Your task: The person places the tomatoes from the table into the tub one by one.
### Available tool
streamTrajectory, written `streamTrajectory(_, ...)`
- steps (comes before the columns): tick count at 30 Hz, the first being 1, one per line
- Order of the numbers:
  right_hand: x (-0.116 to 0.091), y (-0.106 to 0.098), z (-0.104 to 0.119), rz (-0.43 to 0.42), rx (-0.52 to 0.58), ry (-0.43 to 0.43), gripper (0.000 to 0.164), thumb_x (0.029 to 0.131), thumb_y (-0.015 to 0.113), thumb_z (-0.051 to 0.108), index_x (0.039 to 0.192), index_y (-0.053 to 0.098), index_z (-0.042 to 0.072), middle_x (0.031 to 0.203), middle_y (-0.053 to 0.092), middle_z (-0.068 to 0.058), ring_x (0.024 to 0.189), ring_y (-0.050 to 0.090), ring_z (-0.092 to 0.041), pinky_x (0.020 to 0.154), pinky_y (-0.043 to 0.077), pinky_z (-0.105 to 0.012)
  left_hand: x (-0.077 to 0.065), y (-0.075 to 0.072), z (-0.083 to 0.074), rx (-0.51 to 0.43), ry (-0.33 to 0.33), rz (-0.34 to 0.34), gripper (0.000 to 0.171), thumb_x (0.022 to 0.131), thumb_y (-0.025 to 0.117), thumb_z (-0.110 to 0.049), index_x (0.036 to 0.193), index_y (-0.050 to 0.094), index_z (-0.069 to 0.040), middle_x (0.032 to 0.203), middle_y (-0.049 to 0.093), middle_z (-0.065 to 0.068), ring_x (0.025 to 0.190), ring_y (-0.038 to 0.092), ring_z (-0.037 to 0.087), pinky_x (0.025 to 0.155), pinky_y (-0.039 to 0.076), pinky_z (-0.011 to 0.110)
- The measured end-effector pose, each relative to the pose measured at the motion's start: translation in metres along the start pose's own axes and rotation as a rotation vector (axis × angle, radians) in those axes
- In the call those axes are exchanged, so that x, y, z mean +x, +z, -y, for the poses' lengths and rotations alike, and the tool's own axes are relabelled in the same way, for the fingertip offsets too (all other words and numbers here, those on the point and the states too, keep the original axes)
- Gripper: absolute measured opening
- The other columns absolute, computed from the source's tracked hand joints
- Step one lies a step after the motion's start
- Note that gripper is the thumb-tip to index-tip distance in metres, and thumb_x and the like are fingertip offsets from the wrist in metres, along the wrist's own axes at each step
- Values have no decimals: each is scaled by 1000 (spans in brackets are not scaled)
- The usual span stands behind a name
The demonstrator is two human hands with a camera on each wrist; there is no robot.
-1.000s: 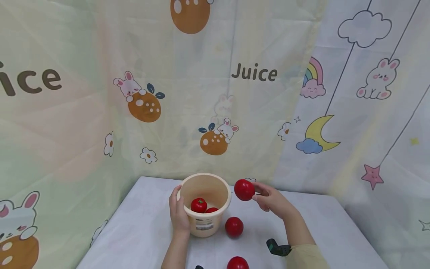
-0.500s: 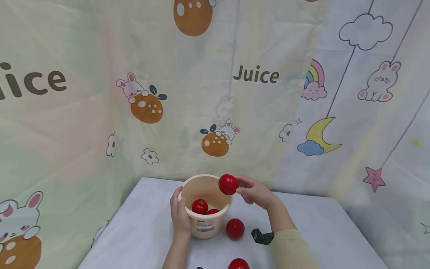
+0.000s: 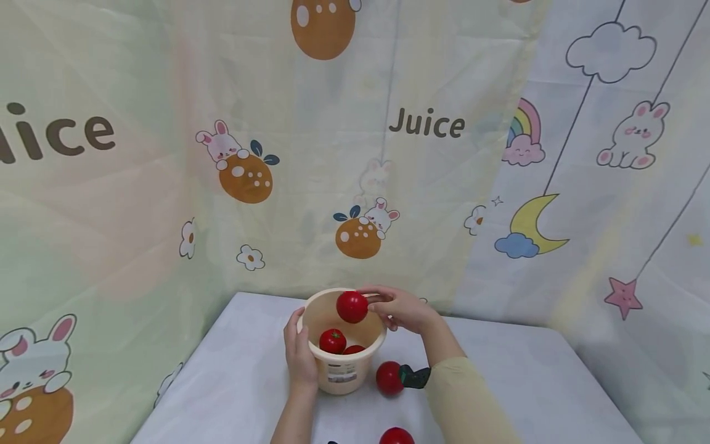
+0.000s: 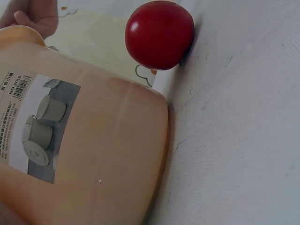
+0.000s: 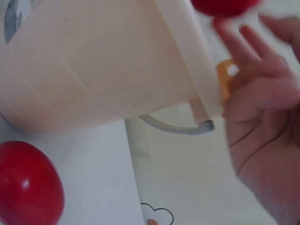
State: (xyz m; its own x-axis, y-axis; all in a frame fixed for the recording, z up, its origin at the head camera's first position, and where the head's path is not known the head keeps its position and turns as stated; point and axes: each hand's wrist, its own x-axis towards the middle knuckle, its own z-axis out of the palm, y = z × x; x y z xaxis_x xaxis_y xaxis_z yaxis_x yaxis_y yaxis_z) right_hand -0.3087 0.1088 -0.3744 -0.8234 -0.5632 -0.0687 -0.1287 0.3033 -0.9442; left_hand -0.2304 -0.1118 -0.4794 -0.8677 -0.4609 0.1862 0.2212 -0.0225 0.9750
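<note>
A cream plastic bucket (image 3: pixel 342 376) stands on the table, and my left hand (image 3: pixel 300 354) grips its left side, fingers at the rim. My right hand (image 3: pixel 407 310) holds a red tomato (image 3: pixel 352 306) at its fingertips over the bucket's mouth. In the right wrist view, that tomato (image 5: pixel 225 5) is cut off at the top edge, close to blurred fingers (image 5: pixel 234 44). Inside the bucket lie a tomato with a green stem top (image 3: pixel 333 341) and another red one (image 3: pixel 354 349), partly hidden by the front rim.
One red tomato (image 3: pixel 390 378) sits right of the bucket, partly behind the black wrist device (image 3: pixel 415 377). Another (image 3: pixel 397 436) lies nearer the front, cut off by the frame. Printed cloth hangs behind the white table (image 3: pixel 499 364). The bucket's grey handle (image 5: pixel 178 127) hangs out on its right side.
My right hand has carried its tomato leftward, from right of the bucket to over its opening. My left hand keeps its grip on the bucket.
</note>
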Motion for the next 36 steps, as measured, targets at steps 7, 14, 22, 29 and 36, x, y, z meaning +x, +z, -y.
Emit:
streamTrajectory(7, 15, 21, 18, 38, -243, 51, 40, 93, 65, 23, 133, 60, 21, 121, 70, -6, 63, 55, -19, 54, 50, -26, 0, 1, 1, 2, 2, -13, 41, 102, 37, -33, 143, 41, -34, 150, 39, -7, 139, 38, 22, 111, 37, 62)
streamTrajectory(14, 19, 33, 24, 72, -319, 65, 41, 91, 68, 28, 131, 62, 21, 118, 71, -3, 59, 53, -20, 52, 47, -25, 1, 1, 0, 6, 12, 0, 42, 103, 35, -36, 144, 40, -32, 151, 38, -5, 141, 35, 22, 113, 32, 64)
streamTrajectory(22, 19, 33, 22, 72, -303, 47, 35, 91, 68, 31, 126, 65, 28, 122, 69, -8, 58, 52, -19, 51, 46, -23, 0, 1, -1, -3, 0, 12, 43, 102, 40, -32, 145, 39, -31, 150, 38, -6, 140, 35, 21, 113, 34, 62)
streamTrajectory(29, 18, 33, 20, 63, -282, 41, 32, 90, 69, 32, 122, 67, 34, 124, 68, -10, 56, 50, -19, 49, 45, -23, 0, 0, -1, 0, 0, 13, 42, 102, 40, -34, 144, 39, -34, 151, 38, -6, 140, 35, 21, 113, 35, 62)
streamTrajectory(36, 17, 32, 18, 54, -259, 34, 33, 91, 68, 32, 124, 66, 34, 119, 70, -1, 58, 50, -20, 50, 45, -24, -1, 0, -1, -5, -9, 13, 43, 102, 41, -32, 145, 38, -33, 151, 36, -6, 140, 35, 22, 113, 34, 62)
